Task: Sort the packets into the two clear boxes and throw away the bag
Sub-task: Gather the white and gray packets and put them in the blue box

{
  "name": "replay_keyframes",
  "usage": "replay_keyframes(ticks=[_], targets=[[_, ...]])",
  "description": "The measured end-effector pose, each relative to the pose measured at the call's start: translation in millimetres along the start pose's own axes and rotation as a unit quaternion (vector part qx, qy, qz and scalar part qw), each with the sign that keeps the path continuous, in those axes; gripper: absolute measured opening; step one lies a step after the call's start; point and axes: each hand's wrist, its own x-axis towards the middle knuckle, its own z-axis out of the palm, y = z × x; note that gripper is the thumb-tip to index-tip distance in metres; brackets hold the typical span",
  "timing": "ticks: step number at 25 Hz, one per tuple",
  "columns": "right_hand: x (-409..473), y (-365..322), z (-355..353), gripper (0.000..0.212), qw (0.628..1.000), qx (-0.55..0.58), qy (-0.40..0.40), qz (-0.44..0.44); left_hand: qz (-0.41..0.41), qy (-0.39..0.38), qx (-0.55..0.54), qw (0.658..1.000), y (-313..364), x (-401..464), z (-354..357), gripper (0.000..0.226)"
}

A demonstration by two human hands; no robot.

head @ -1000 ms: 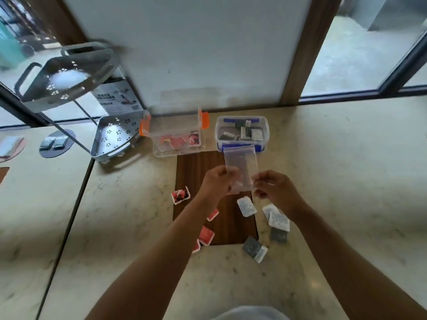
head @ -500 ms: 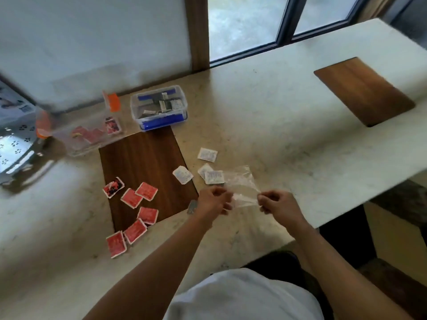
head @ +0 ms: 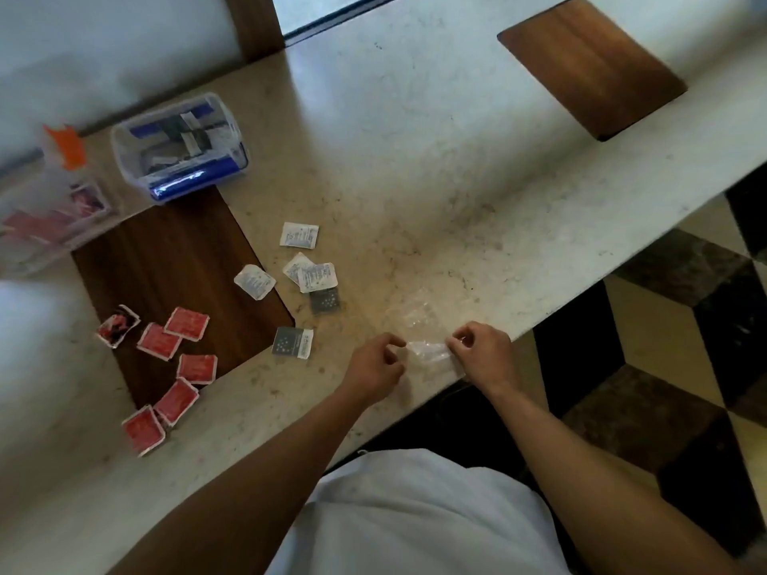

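A clear plastic bag point(head: 419, 340) lies crumpled at the counter's near edge, pinched between my left hand point(head: 375, 363) and my right hand point(head: 481, 350). Several red packets point(head: 172, 359) lie scattered at the left on and beside a dark wood inlay point(head: 166, 246). White packets point(head: 307, 269) and two grey packets point(head: 292, 342) lie between the inlay and the bag. The blue-handled clear box point(head: 182, 145) holds grey and white packets. The orange-handled clear box point(head: 45, 209), at the left edge and blurred, holds red packets.
The marble counter point(head: 415, 159) ends close to my body, with a checkered floor point(head: 685, 367) below at the right. A second wood inlay point(head: 589, 64) sits at the far right. A wall and window frame run along the back.
My view swung right and down. The bag, held upright above the inlay a second ago, has come down to the counter's near edge and is crumpled between both hands.
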Motion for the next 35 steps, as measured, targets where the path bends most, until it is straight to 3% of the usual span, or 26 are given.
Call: replay_keyframes(ticks=[5,8,12,19,25,29,33,35], targets=[[-8.0,-2.5,3.0,0.043,0.999,-0.020,0.023,-0.010,-0.019,0.035,-0.010,0.999,0.6,-2.7,-8.3,0.035],[-11.0,-28.8,4.6,0.031,0.997,-0.026,0.031,-0.060,-0.056,0.055,-0.075,0.994,-3.5,-18.2,-24.0,0.027],[-11.0,-88.5,33.3,0.013,0.987,-0.010,-0.041,-0.155,-0.099,0.116,-0.141,0.978,-24.5,-36.8,-58.3,0.022],[-19.4,-178.3,90.8,0.020,0.947,-0.080,-0.154,-0.270,-0.160,0.234,-0.251,0.926,-83.4,-77.9,-109.3,0.017],[-20.8,-211.6,117.2,0.037,0.929,-0.187,-0.158,-0.277,-0.188,0.265,-0.320,0.890,-109.6,-92.7,-127.5,0.012],[-18.2,-212.4,127.5,0.044,0.932,-0.199,-0.172,-0.249,-0.215,0.245,-0.365,0.872,-115.6,-89.5,-134.0,0.030],[-12.5,-207.5,125.9,0.010,0.939,-0.081,-0.241,-0.230,-0.232,0.212,-0.437,0.843,-109.5,-78.6,-133.4,0.050],[-12.4,-209.1,116.7,0.014,0.939,0.008,-0.284,-0.191,-0.210,0.172,-0.461,0.845,-104.2,-72.7,-137.1,0.049]])
